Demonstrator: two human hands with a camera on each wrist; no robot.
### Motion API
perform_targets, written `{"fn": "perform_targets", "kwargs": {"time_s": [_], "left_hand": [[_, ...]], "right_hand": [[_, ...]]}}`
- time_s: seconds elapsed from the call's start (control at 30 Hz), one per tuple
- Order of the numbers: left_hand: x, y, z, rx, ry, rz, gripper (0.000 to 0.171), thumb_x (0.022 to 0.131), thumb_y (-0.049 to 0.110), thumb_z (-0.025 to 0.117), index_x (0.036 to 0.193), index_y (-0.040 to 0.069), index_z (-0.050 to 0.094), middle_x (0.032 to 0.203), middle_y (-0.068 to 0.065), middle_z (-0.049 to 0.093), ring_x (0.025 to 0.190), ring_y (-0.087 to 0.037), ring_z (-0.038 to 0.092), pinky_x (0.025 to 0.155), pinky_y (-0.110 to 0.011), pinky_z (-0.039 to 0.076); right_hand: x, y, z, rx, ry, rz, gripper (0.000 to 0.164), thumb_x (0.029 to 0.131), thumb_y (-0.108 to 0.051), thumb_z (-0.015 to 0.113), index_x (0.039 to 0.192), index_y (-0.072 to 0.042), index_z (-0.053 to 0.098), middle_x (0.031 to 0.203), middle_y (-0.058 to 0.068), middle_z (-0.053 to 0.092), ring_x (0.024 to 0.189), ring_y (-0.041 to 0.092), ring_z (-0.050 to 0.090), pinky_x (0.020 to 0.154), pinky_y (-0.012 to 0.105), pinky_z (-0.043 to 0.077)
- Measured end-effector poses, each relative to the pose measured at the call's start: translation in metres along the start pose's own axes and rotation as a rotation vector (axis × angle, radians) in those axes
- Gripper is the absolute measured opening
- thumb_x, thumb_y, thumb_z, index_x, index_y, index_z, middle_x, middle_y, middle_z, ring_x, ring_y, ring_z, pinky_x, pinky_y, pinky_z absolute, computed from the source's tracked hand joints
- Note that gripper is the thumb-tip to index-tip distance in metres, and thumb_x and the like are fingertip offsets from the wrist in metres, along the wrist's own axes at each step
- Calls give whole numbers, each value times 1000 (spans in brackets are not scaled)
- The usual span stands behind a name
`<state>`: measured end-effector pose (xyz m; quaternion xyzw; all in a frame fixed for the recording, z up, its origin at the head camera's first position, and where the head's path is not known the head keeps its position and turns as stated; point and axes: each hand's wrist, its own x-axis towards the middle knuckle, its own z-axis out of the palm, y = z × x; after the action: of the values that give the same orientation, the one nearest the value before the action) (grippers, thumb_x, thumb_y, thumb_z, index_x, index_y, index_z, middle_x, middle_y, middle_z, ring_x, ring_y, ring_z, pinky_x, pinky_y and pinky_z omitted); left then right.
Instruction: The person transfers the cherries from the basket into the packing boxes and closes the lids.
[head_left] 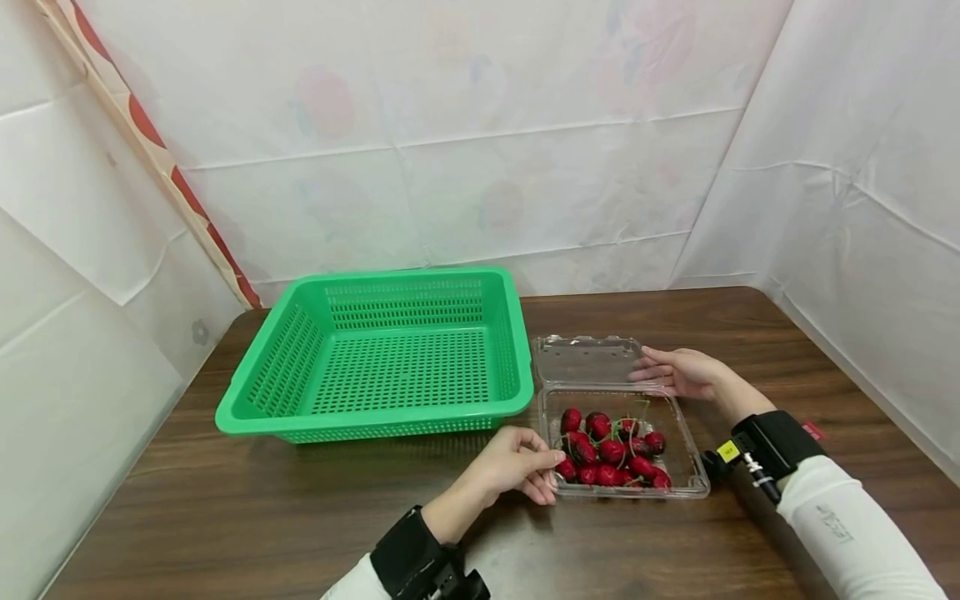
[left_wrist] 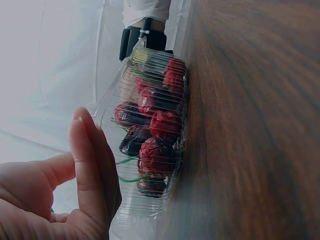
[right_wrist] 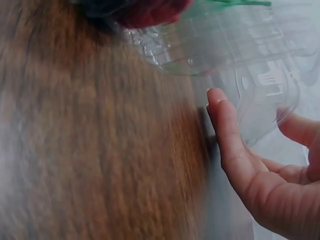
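A clear plastic clamshell box (head_left: 684, 467) lies on the table with its lid (head_left: 588, 362) folded back, away from me. Several red cherries (head_left: 611, 452) with green stems fill its tray; the left wrist view shows the cherries (left_wrist: 157, 125) through the ribbed side wall. At the near left corner my left hand (head_left: 513, 467) holds the tray's rim, fingers against the outer wall. My right hand (head_left: 686, 373) grips the lid's right edge, thumb above and fingers below, seen through the plastic. In the right wrist view the lid (right_wrist: 257, 107) passes between thumb and fingers.
A green perforated plastic basket (head_left: 405, 421) stands left of the box, its right side close to the lid. The brown wooden table (head_left: 315, 508) meets white sheeting (head_left: 465, 192) at the back and sides.
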<state>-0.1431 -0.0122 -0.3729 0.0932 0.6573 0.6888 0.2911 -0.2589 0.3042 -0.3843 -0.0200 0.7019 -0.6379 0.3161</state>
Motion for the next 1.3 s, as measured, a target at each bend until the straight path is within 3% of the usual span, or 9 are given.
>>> {"fn": "perform_targets", "kwargs": {"time_s": [0.4,0.63,0.87,1.1,1.3], "left_hand": [[2,-3,-2,7,-2,0,12,85,6,58,80,-2,51,54,-8,56,42,-13,56,44,-26,48],[2,-3,-3,3,-3,7,12,85,6,58,79,-2,51,54,-8,56,42,-12,56,44,-26,48],[1,-3,-3,-5,-7,13,12,85,5,57,80,-2,51,55,-9,56,43,-13,56,45,-26,49],[1,-3,-3,6,-9,9,12,85,6,57,81,-3,51,55,-8,57,43,-12,56,45,-27,49],[1,-3,-3,4,-11,10,11,86,6,57,82,-4,51,55,-8,56,43,-12,56,45,-26,49]], "right_hand": [[-2,-8,5,61,-13,-91,52,98,-15,30,133,17,9,97,5,64,91,17,61,81,32,46],[-10,-17,9,81,26,-160,48,98,-12,32,132,14,13,97,7,64,90,20,62,78,33,48],[-20,-24,12,74,52,-259,25,96,-9,35,119,1,31,96,6,64,88,19,62,72,31,49],[-29,-24,16,-2,87,-375,36,95,-9,40,123,9,28,99,8,64,91,21,62,75,31,49],[-36,-23,23,-60,131,-529,27,93,-4,42,116,8,34,97,9,64,89,19,62,74,29,49]]}}
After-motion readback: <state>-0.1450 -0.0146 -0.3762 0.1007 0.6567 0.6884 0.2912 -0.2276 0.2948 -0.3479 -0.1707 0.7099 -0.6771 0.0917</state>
